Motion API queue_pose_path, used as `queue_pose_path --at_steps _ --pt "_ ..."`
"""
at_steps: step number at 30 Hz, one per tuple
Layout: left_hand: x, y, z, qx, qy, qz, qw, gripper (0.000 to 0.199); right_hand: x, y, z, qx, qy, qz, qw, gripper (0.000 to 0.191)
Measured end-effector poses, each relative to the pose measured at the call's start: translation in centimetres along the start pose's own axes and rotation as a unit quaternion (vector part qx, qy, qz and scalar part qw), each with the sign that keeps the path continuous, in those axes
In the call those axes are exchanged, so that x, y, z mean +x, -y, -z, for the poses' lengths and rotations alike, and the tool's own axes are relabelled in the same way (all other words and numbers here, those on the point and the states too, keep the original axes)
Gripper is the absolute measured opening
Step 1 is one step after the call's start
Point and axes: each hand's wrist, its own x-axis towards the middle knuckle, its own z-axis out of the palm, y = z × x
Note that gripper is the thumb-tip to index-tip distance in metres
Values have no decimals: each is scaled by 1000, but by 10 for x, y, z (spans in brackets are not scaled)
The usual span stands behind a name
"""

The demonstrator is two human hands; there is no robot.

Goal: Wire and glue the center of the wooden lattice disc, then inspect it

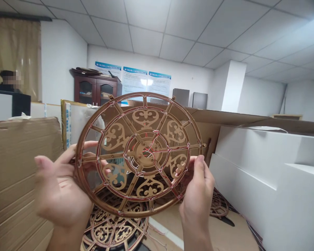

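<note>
Holding a round fretwork frame [140, 153] upright at chest height, between both hands. Left hand [60, 188] clamped on the frame's left rim, thumb in front, fingers [92, 157] seen through the openwork behind. Right hand [199, 188] clasped on the lower right rim, thumb along the edge. Frame golden-brown, tilted a little, with scrolled cut-outs, spokes and a round hub [146, 151]; thin red wires [157, 146] traced along the ribs and gathered at the hub.

Below the hands, more frames of the same pattern [115, 230] stacked flat, another [219, 205] just beside the right wrist, partly hidden.

To the left, a sheet of cardboard [15, 164] stood on edge. To the right, white foam blocks [272, 174] stepped one above another, close to the right hand. Behind the frame, an open carton flap [246, 120] stretched across, and a wrapped white panel [75, 122] leaned near the left rim.

Farther back, a dark wooden cabinet [96, 89] against the wall, blue-headed notices [133, 80] pinned beside it, a white pillar [232, 87] to the right. At far left, a person [7, 82] seated behind a partition [5, 104], well apart.
</note>
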Motion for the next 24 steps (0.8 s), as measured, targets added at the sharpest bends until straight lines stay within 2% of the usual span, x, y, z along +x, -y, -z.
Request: queue_pose_path --at_steps 4,8,12,20,24 --pt "6 0 4 -13 -27 -8 1000 78 -2 -3 -5 0 -2 -16 1000 49" --pt "8 -5 5 -10 -37 36 999 69 -4 -6 -10 10 -11 -35 999 49" --pt "9 -6 4 -9 -71 44 996 78 -6 -7 -13 11 -6 -42 999 50" --pt "7 -11 -2 8 -60 58 996 86 -6 -9 -12 3 -10 -43 999 52" --pt "4 -15 -4 -6 -51 45 998 80 -7 -10 -11 25 -11 -54 998 47"
